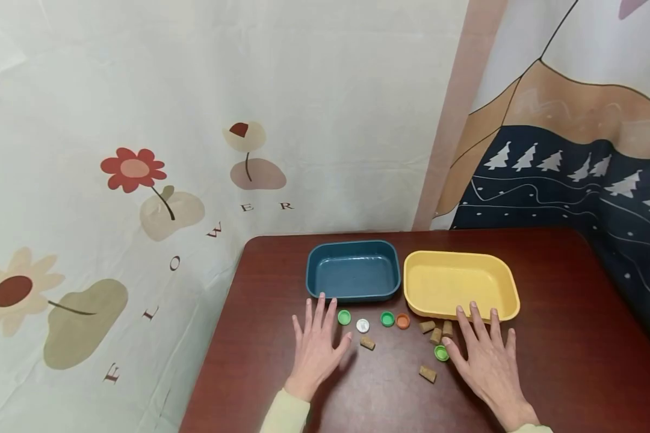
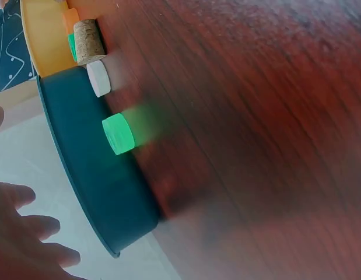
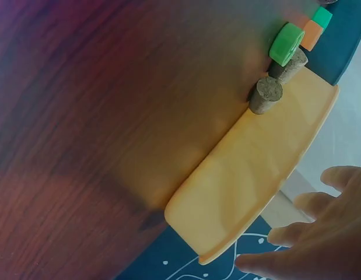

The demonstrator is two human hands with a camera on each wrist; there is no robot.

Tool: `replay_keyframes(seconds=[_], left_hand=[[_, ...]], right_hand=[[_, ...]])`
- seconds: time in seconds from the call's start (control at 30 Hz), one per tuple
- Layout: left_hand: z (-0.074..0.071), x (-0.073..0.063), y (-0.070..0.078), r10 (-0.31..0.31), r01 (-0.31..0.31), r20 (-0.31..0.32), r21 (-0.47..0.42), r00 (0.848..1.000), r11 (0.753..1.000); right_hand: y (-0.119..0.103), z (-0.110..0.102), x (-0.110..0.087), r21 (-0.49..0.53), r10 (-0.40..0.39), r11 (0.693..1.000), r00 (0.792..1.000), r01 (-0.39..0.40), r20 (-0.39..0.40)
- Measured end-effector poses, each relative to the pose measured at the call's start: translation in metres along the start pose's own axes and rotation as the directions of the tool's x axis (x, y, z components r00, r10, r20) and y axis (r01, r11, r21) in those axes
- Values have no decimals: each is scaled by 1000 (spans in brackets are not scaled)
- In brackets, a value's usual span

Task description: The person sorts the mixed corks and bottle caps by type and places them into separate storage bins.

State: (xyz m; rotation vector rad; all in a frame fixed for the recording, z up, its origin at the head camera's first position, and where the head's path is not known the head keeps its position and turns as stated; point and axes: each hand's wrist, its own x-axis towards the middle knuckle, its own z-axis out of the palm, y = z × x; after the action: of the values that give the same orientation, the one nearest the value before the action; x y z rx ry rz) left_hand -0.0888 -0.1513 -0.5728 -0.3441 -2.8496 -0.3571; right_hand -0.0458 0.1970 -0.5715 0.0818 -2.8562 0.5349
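My left hand (image 1: 315, 349) is spread over the table in the head view, fingertips at the near rim of the blue tray (image 1: 352, 272). Beside it lie a light green bottle cap (image 1: 344, 317), a white cap (image 1: 363, 326) and a cork (image 1: 367, 343). My right hand (image 1: 490, 364) has its fingers fanned out, their tips overlapping the near rim of the yellow tray (image 1: 455, 279). By its thumb lies a bright green cap (image 1: 441, 353), with several corks (image 1: 436, 335) just beyond. Both hands hold nothing.
Between the hands, a green cap (image 1: 387, 319) and an orange cap (image 1: 403, 321) lie side by side. Another cork (image 1: 427, 374) sits closer to me. The trays stand next to each other toward the back of the dark red table (image 1: 563, 288), before a printed curtain (image 1: 330, 120).
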Motion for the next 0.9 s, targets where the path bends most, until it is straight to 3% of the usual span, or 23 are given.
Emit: replay_keyframes(seconds=[0.27,0.47,0.67,0.9], left_hand=[[2,8,16,55,-53,23,-77,998,996],[4,15,32,100,-94,75,-77,992,993],[9,24,44,168,-161,122,-70,978,985],[12,40,60,272,-268,123,-49,954,962]], right_hand=[[1,0,-5,-1,11,1000,1000,-11,5],[2,0,-8,7,34,999,999,-34,35],[7,-3,-10,34,79,996,995,-81,61],[28,-8,-8,93,152,984,988,-154,27]])
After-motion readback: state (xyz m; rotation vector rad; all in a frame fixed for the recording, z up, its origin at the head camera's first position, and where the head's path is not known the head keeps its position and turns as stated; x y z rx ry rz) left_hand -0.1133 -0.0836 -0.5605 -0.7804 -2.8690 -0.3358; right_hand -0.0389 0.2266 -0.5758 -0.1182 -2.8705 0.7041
